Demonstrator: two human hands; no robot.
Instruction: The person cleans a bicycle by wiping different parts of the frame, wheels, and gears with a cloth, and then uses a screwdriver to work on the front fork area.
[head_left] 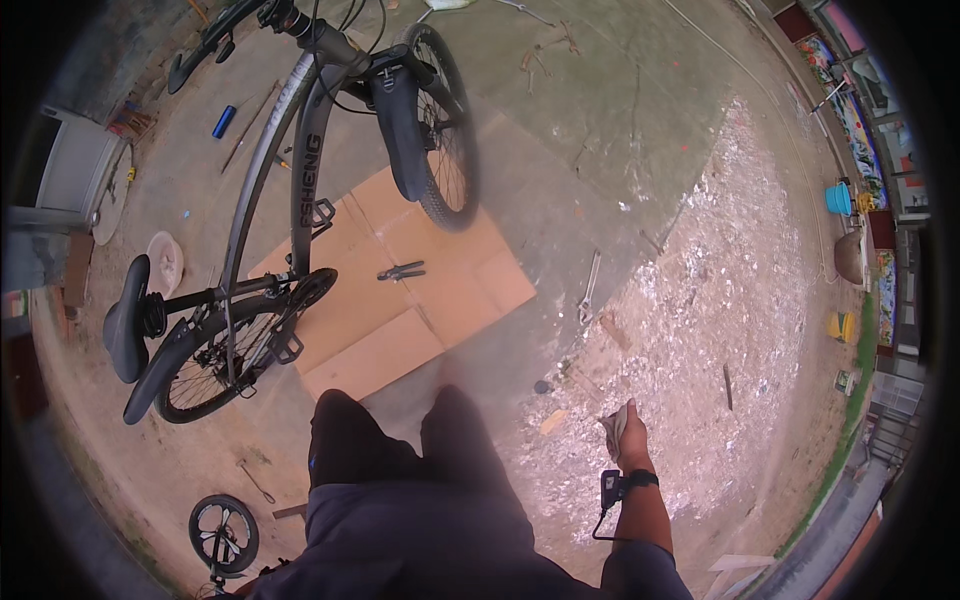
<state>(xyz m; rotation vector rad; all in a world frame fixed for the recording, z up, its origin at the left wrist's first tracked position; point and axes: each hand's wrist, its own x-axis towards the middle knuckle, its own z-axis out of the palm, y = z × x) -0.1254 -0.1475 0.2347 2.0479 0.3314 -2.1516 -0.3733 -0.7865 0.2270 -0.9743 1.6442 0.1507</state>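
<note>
My right hand (633, 440) is held out at my right side, closed round a small crumpled grey-brown rag (612, 428). A dark device is strapped to that wrist, with a cable running from it. No part of my left hand shows. In front of me and to the left, a dark grey bicycle (308, 185) stands upright, its front wheel (460, 170) on a flat cardboard sheet (380, 350). Dark-handled pliers (400, 271) lie on the cardboard. A metal wrench (590, 288) rests on the ground between the cardboard and my right hand.
Whitish scraps (735, 270) cover the ground on the right, where a dark stick (728, 387) lies. Far left are a blue cylinder (224, 122) and a pale basin (166, 262). A second wheel (223, 536) is at the lower left. A blue bucket (838, 199) stands far right.
</note>
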